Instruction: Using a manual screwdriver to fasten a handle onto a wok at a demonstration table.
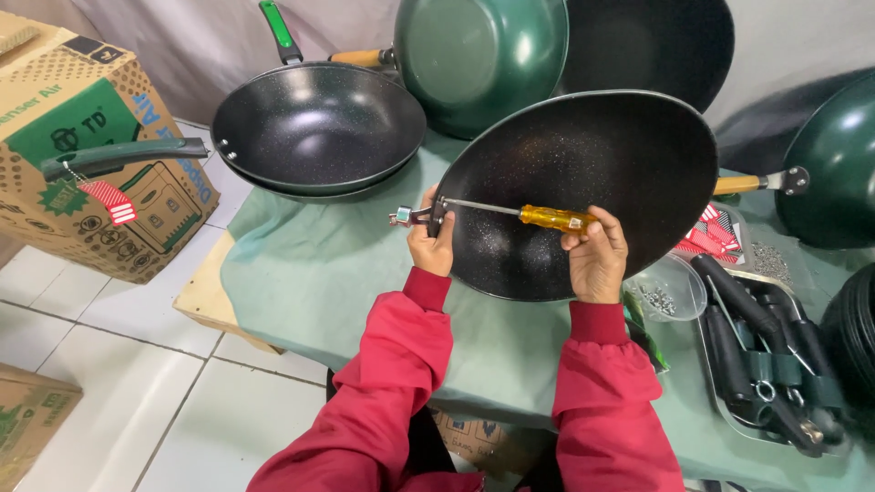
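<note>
Brown-green carton (91, 137) far left; red-white striped tag (111, 200) hangs before it.

Between our hands, the wok (583, 182) looks like matt, speckled dark metal. Our right hand (597, 260) grips the screwdriver (524, 214) by its glossy amber plastic handle; the shaft is bright metal. Soft green cloth (319, 264) lies beneath.

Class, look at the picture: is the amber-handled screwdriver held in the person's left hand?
No: the right hand grips the amber-handled screwdriver, while the left hand steadies the black speckled wok at its rim.

The scene is viewed from one head-worn camera — angled steeply down, close above the green-draped table (301, 273).
</note>
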